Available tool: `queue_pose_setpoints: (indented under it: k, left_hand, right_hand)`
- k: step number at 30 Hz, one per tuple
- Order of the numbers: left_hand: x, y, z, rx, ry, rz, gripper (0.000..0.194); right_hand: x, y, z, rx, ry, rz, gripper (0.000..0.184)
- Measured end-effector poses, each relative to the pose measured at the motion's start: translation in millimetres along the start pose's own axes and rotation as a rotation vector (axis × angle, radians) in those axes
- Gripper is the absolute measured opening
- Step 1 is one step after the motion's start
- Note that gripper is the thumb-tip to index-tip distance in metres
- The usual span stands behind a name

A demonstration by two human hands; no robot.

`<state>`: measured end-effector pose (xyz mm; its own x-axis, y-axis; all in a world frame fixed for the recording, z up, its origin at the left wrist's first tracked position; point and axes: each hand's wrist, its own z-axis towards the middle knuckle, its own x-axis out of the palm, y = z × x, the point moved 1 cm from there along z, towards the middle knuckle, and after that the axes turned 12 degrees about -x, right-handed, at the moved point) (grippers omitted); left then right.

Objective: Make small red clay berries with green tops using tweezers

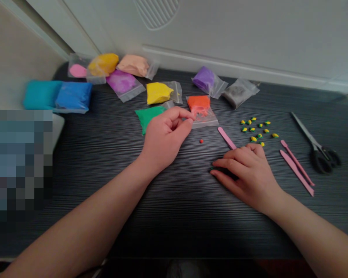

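Observation:
My left hand [166,137] reaches to a clear zip bag of orange-red clay [199,103], thumb and index finger closed at the bag's left edge. Under its wrist side lies a bag of green clay [147,117], partly hidden. Between thumb and fingers of my right hand [246,173] sits a tiny dark green piece of clay [211,168], low over the table. A small red clay ball [201,141] rests between the two hands. Beyond my right hand, a flat pink modelling tool [226,138] lies partly covered by the fingers, near several small yellow-and-green clay pieces [252,129].
Two pink modelling tools [297,172] and black-handled scissors [320,150] lie at right. Along the back are bags of yellow [158,93], purple [204,79], grey [239,92] and peach clay [133,65]. Blue clay bags [74,95] sit at left, beside a blurred-out patch.

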<state>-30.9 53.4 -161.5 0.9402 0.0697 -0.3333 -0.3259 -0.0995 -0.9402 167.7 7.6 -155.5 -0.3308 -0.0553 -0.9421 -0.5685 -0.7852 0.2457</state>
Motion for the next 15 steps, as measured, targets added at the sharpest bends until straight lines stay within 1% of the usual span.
queue_pose_setpoints:
  k: [8,15]
  left_hand:
    - [-0.2,0.0,0.3,0.006,0.001,0.009,0.011]
    - [0.4,0.6,0.1,0.004,0.002,-0.004,0.011]
  right_hand:
    - [-3.9,-3.8,-2.8,0.010,-0.020,-0.038,0.016]
    - [-8.3,8.8,-8.2,-0.155,0.022,-0.116,0.022]
